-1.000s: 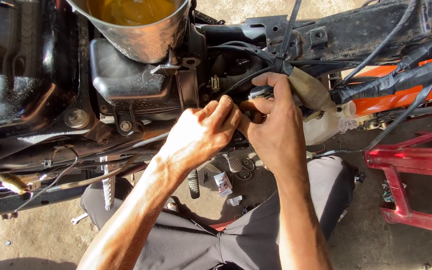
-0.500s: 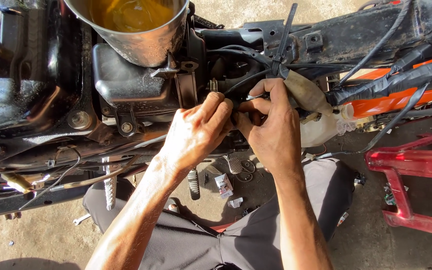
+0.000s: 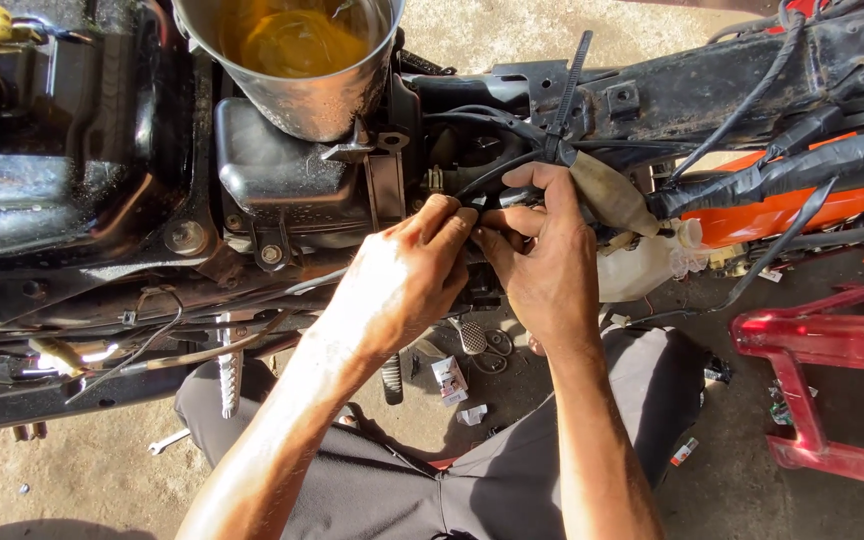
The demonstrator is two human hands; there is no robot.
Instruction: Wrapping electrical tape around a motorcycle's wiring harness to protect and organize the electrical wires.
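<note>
Left hand [image 3: 402, 285] and right hand [image 3: 542, 265] meet fingertip to fingertip, both pinched on a thin black cable [image 3: 487, 180] at frame centre. Motorcycle frame [image 3: 702, 95]: matte black metal, dusty, spanning 9 to 3 o'clock. Steel bucket [image 3: 297, 95] at 12 o'clock, round, shiny, holding amber liquid. Red metal stand [image 3: 832, 340] at 4 o'clock. Black ribbed cable tie [image 3: 567, 85] stands upright just above the right hand.

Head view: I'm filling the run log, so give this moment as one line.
left hand: pinching black cable | right hand: gripping same cable | above: metal bowl of yellow liquid
</note>
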